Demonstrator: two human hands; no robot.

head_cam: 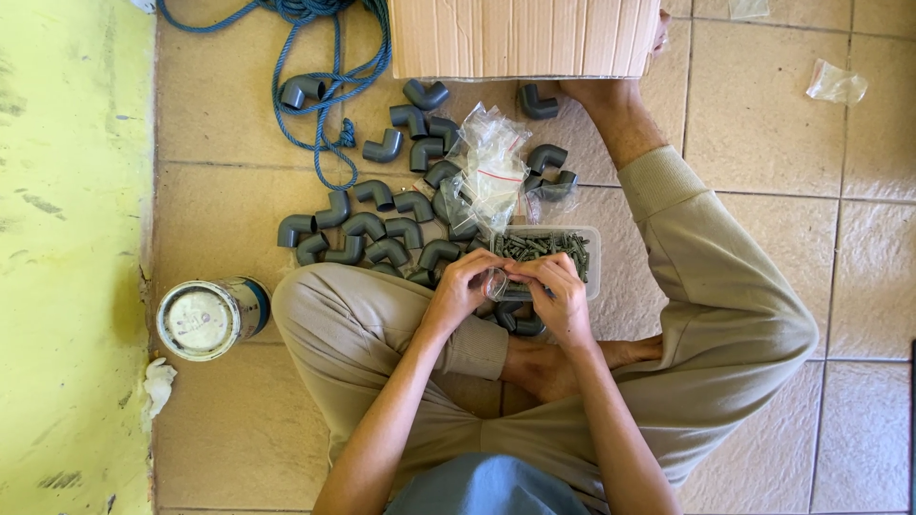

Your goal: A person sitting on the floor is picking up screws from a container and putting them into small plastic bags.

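Observation:
I sit cross-legged on a tiled floor. My left hand (463, 289) and my right hand (555, 291) meet over my lap and both pinch a small clear plastic bag (496, 282). Just beyond the hands stands a clear plastic tub (593, 259) filled with small grey plugs. Several grey pipe elbows (367, 227) lie scattered on the floor ahead. A pile of empty clear bags (489, 162) rests among them.
A cardboard box (523, 36) stands at the top, beside my right foot. Blue rope (315, 72) loops at the top left. A round tin (205, 318) sits by my left knee. A yellow wall (67, 257) runs along the left. One crumpled clear bag (836, 83) lies at the top right.

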